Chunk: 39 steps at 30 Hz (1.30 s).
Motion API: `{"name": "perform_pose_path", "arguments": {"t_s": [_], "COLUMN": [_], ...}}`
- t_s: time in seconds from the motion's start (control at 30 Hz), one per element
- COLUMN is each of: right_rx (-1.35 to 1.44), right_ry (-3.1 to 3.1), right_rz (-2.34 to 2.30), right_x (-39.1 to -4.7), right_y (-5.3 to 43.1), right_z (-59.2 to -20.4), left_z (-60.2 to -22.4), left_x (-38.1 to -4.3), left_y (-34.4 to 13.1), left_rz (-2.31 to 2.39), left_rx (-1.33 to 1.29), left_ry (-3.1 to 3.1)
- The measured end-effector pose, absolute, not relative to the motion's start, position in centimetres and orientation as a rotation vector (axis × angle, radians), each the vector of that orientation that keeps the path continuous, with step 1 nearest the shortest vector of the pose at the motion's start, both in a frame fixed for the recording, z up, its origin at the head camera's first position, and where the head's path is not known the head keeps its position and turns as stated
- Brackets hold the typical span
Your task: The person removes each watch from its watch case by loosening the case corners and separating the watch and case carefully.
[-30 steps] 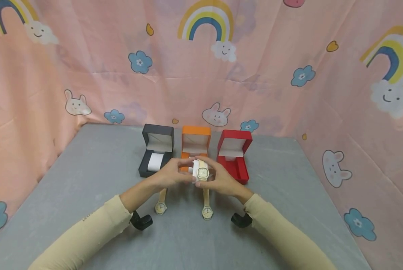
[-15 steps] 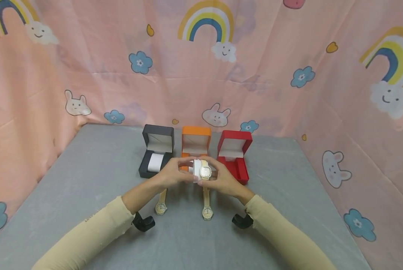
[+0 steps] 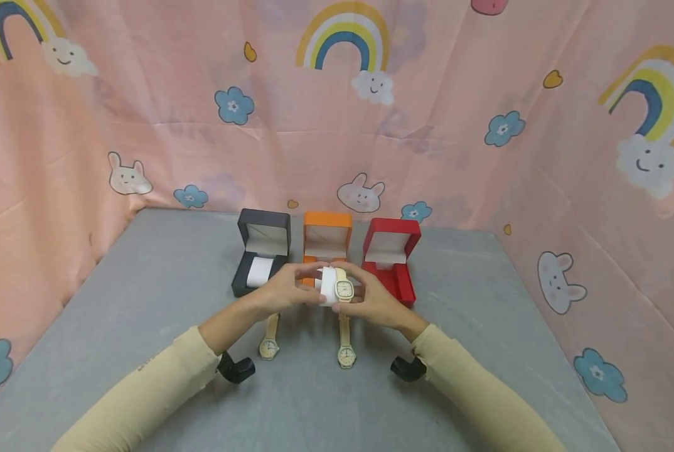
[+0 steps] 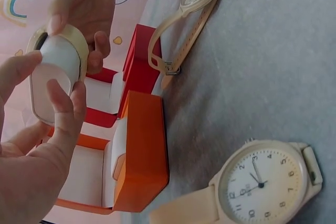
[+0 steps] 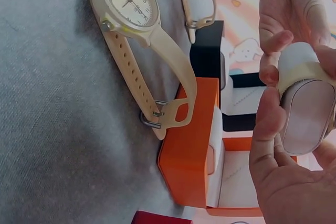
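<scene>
Over the table, my left hand (image 3: 283, 292) pinches a white watch cushion (image 3: 327, 287) by its left end. A cream square-faced wristwatch (image 3: 344, 289) has its strap around the cushion's right part. My right hand (image 3: 378, 304) grips the watch and the cushion from the right. In the left wrist view, the cushion's flat oval end (image 4: 51, 95) faces the camera. The right wrist view shows the cream strap (image 5: 304, 73) close to the cushion's other end. My hands hide the buckle.
Open black (image 3: 265, 218), orange (image 3: 328, 219) and red (image 3: 392, 227) watch boxes stand behind my hands. White cushions sit in the black and orange ones; the red shows none. Two cream round-faced watches (image 3: 268, 349) lie nearer, on the grey table (image 3: 314, 408).
The watch has shifted slightly right relative to the left hand, and more of the white cushion shows on its left. Both hands keep their hold; boxes and other watches stay put.
</scene>
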State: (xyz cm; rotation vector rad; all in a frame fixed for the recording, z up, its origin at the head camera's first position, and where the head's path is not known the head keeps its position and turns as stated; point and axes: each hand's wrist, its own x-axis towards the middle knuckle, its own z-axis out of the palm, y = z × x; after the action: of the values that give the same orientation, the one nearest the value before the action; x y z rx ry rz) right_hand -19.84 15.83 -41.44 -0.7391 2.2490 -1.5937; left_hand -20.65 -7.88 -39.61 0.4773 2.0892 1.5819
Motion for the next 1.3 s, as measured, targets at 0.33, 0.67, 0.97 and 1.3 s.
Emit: {"name": "perform_pose_path", "arguments": {"t_s": [0.33,0.67,0.97,1.3], "right_rx": [-0.767,-0.727,-0.631,-0.568], "right_ry": [2.239,2.189,2.155,2.001], "right_rz": [-1.523,-1.495,-1.459,-1.429], "right_x": [-19.7,-19.7,-19.6,-19.9], "right_y": [16.0,16.6,17.2,18.0], "right_z": [-40.9,-40.9,-40.3,-39.5], "left_z": [-39.6,-39.5,-39.6,-39.2], "left_x": [-20.9,-21.0,-21.0,-21.1], "left_y": [-8.7,-9.2,-9.2,-9.3], "left_rz": [1.553,1.501,1.544,1.514], "left_rx": [0.57,0.595,0.624,0.7], "left_ry": [2.047,2.02,2.012,2.025]}}
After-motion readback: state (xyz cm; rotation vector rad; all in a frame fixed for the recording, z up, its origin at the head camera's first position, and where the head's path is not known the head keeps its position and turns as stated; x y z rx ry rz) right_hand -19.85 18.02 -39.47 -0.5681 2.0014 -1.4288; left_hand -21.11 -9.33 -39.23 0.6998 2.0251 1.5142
